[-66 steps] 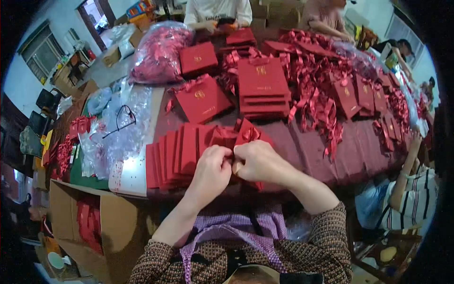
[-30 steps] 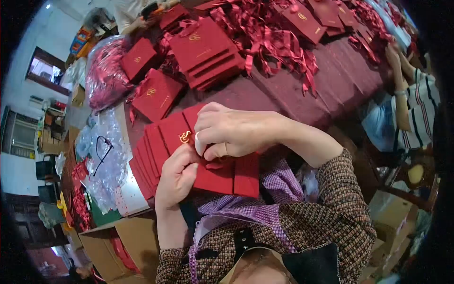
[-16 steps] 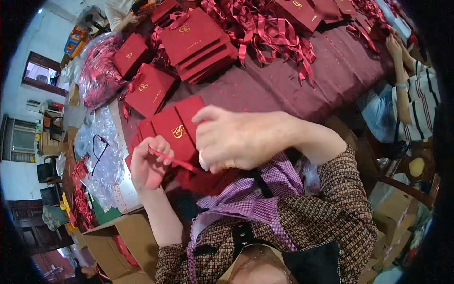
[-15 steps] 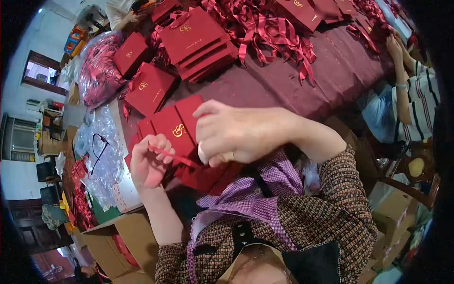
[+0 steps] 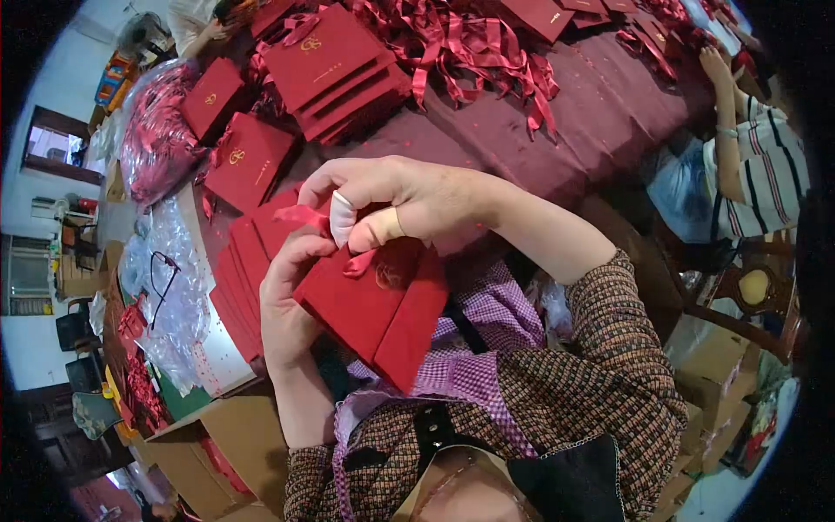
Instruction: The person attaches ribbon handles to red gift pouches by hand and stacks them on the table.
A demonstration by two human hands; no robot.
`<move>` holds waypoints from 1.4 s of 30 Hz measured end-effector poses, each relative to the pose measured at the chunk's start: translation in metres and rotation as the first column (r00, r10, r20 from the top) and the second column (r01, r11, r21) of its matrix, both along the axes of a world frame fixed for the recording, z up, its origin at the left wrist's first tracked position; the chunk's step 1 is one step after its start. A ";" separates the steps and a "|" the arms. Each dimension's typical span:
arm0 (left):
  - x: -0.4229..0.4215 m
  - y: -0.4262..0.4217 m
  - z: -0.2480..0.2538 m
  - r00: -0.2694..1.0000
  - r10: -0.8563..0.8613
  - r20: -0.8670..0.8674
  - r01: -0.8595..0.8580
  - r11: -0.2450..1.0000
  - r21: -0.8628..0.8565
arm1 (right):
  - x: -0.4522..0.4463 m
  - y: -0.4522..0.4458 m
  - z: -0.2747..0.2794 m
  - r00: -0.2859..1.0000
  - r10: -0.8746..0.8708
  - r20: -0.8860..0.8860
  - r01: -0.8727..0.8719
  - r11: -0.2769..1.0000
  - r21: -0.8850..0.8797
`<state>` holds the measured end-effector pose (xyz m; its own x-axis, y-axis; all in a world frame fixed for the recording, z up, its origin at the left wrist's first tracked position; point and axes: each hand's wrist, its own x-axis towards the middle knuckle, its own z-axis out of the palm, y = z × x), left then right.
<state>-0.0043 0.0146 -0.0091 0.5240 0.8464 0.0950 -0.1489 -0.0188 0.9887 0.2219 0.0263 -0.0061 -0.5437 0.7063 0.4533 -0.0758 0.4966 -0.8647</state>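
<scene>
A red paper gift bag [image 5: 365, 304] with a gold emblem is tilted in front of my chest. My left hand [image 5: 287, 300] grips its left side, fingers wrapped behind and thumb near the top edge. Closed in a pinch at that edge, my right hand [image 5: 409, 200] holds a red ribbon [image 5: 300, 216]; a short piece of it shows below the fingertips. One right finger wears a white cover, another a tan one. Beside my left hand lies a stack of red bags [image 5: 239, 291]. The exact path of the ribbon through the bag is hidden by my fingers.
Piled red bags [image 5: 326, 74] and loose ribbons [image 5: 487, 61] cover the table's far side [image 5: 591, 113]. A plastic sack [image 5: 161, 130] and glasses [image 5: 159, 283] on clear plastic are at left. Cardboard boxes [image 5: 243, 439] stand below. Another person's arm [image 5: 726, 130] is at right.
A bag has come up off the stack into my left hand and turned. My right hand has moved up and left to its top edge, where it pinches the ribbon.
</scene>
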 end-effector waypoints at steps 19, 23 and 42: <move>-0.002 0.021 -0.005 0.961 0.275 0.015 -0.271 0.956 -0.110 | 0.089 0.045 -0.070 0.244 -0.839 0.486 0.304 0.542 0.783; -0.003 0.027 -0.011 0.959 0.284 0.027 -0.277 0.950 -0.142 | 0.100 0.052 -0.081 0.301 -0.844 0.444 0.334 0.529 0.780; 0.003 0.026 -0.009 0.907 0.409 -0.101 -0.409 0.912 0.020 | 0.000 0.003 -0.012 0.931 -0.365 -0.010 0.350 0.901 -0.255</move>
<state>-0.0010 0.0403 -0.0180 0.1383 0.9886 0.0588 -0.0285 -0.0554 0.9981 0.2222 0.0289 -0.0182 -0.2125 0.9410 0.2634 0.0150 0.2727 -0.9620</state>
